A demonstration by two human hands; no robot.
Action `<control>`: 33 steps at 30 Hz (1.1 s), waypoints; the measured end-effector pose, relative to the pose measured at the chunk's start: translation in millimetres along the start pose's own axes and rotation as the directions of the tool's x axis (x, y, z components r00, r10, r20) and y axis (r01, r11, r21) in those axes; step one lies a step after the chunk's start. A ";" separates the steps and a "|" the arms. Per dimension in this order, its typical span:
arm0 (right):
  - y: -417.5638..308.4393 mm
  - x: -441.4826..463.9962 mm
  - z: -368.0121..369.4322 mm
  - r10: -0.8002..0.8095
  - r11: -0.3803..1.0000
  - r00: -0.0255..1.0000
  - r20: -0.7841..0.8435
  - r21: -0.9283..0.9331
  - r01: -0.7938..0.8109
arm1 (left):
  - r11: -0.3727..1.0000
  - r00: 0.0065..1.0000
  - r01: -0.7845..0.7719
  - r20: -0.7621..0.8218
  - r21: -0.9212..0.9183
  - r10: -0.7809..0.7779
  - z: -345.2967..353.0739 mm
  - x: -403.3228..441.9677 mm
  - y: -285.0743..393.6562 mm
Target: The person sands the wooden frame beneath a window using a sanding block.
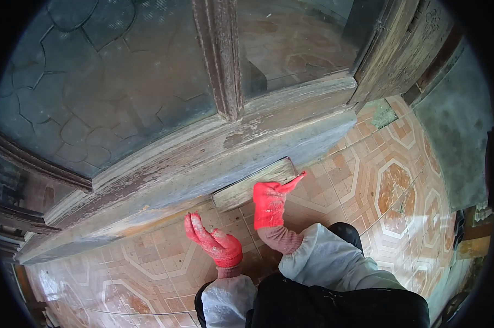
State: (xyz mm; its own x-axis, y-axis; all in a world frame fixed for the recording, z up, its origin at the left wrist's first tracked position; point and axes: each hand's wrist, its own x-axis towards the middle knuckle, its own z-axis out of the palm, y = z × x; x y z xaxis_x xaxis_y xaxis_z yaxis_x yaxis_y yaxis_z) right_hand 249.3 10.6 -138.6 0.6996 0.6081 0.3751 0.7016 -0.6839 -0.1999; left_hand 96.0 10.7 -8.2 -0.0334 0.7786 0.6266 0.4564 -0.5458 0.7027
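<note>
A flat, narrow, pale board with a worn, streaked face lies along the foot of the low wall. My right hand, in a red glove, overlaps the lower right part of the board. Its wrist is bent, and at least one finger stretches out to the right; the other fingers are partly hidden. Whether the glove presses on the board cannot be made out. To the left, my left hand wears a matching red glove with whitish dust on it. Its fingers are extended toward the wall, and nothing shows in them.
Above the low wall runs a weathered wooden frame with peeling paint, holding dark glass panes. Patterned brown tiles cover the floor. A greenish broken-looking patch lies by the door post.
</note>
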 end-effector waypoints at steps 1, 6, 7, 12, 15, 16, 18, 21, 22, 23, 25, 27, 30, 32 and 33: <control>-14.0 21.1 -44.4 0.374 0.669 0.925 0.073 0.670 -0.323 | 0.999 0.999 0.030 -0.042 -0.022 -0.031 -1.9 0.5 -0.3; 79.3 129.2 -97.8 0.603 -0.397 0.738 0.301 0.917 -0.049 | 0.998 0.992 0.057 -0.112 -0.037 -0.061 -7.1 3.9 -4.4; 126.0 142.8 -62.2 0.548 -0.447 0.798 0.251 0.894 0.025 | 0.999 0.998 0.034 -0.058 0.007 -0.033 -5.6 3.1 -4.4; 128.7 113.9 -25.3 0.616 -0.038 0.781 0.107 0.994 -0.107 | 0.999 0.997 -0.035 0.073 0.034 0.032 1.0 2.0 7.4; -14.2 71.7 -101.8 0.539 0.762 0.725 -0.429 0.615 -0.203 | 0.996 0.996 -0.070 0.061 0.055 0.067 2.1 -0.2 1.8; -27.5 74.7 -109.8 0.505 0.814 0.722 -0.473 0.538 -0.217 | 1.000 1.000 -0.022 0.015 0.022 0.022 1.6 -2.9 -3.3; 1.0 96.5 -122.6 0.624 0.577 0.722 -0.300 0.799 -0.167 | 1.000 0.999 0.018 -0.037 -0.013 -0.019 -1.1 -2.1 -6.4; 66.1 154.3 -156.9 0.711 0.029 0.703 0.008 0.999 -0.042 | 0.999 0.998 0.029 -0.053 -0.033 -0.031 -3.2 -1.2 -4.7; 90.7 170.1 -162.2 0.694 -0.168 0.717 0.061 0.983 0.079 | 0.999 0.999 0.022 -0.038 -0.047 -0.024 -1.6 -0.8 -2.1; 111.1 176.7 -164.8 0.691 -0.166 0.721 0.056 0.983 0.082 | 0.998 1.000 0.014 -0.023 -0.060 -0.015 -0.2 -0.7 0.3; 124.8 184.1 -155.7 0.642 0.064 0.757 -0.125 0.992 0.110 | 0.997 1.000 -0.016 -0.017 -0.071 0.014 3.4 0.7 3.3; 92.0 167.9 -146.5 0.506 0.470 0.745 -0.435 0.863 0.184 | 0.997 0.999 -0.038 0.004 -0.066 0.038 2.5 -2.2 5.8; -1.0 110.0 -155.0 0.026 0.805 0.607 -0.794 0.377 0.458 | 1.000 1.000 0.002 0.028 -0.021 -0.002 1.2 -7.7 5.7; -28.2 89.1 -164.7 -0.183 0.757 0.564 -0.806 0.251 0.603 | 0.998 0.999 0.001 0.047 0.056 -0.003 -6.7 -6.2 4.4; -24.5 89.0 -173.7 -0.176 0.704 0.671 -0.720 0.385 0.597 | 0.998 0.999 -0.009 0.037 0.068 0.006 -13.6 -4.7 1.5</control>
State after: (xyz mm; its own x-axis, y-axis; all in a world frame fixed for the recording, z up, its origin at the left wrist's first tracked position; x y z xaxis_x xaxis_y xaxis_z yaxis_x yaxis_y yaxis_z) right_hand 270.9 11.5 56.9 0.2489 0.2383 0.9388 0.9636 0.0369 -0.2648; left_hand 84.8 2.0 -5.6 0.0026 0.7862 0.6179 0.5164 -0.5302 0.6725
